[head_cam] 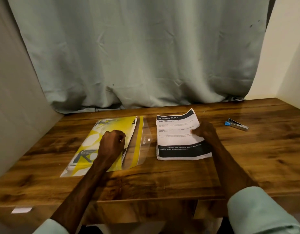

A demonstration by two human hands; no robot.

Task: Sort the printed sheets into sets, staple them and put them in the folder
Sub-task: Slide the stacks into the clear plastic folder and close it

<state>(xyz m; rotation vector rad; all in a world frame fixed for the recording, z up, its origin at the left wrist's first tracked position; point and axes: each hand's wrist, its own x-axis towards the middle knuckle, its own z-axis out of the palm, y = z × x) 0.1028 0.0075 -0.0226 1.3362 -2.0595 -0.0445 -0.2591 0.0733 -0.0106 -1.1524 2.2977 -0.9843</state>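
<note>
- Wooden table (162, 181), head view: the clear, yellow-printed folder (95, 141) lay at left, with the printed sheets (176, 141) stacked just beside it.
- The left hand (112, 144) sat curled on the folder; whether it held anything could not be told.
- The right hand (205, 132) pinched the sheets' raised right edge, its fingers hidden beneath.
- The stapler (236, 124) lay farther right.

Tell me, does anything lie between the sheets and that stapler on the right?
Nothing visible does. Only bare table lies between the sheets and the stapler. The right hand pinches the sheets at their right edge, on the stapler's side.
</note>
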